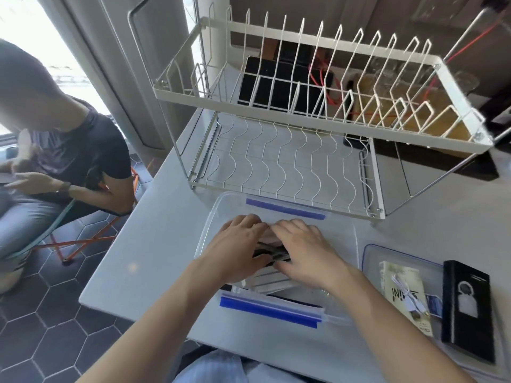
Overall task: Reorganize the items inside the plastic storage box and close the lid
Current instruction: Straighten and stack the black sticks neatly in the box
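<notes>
A clear plastic storage box (343,230) with blue latches stands open on the grey table in front of me. Both hands reach down into it. My left hand (235,250) and my right hand (304,251) lie side by side, fingers curled over a stack of flat items (272,280), dark and pale, partly hidden under them. The clear lid (372,251) with a blue rim lies flat to the right of the box. On the lid rest a cream box with a white cable (405,294) and a black box (467,308).
A white two-tier wire dish rack (304,139) stands just behind the box. A small blue item (433,305) lies between the two boxes on the lid. Another person sits on a folding chair (69,239) at the left, beyond the table's edge.
</notes>
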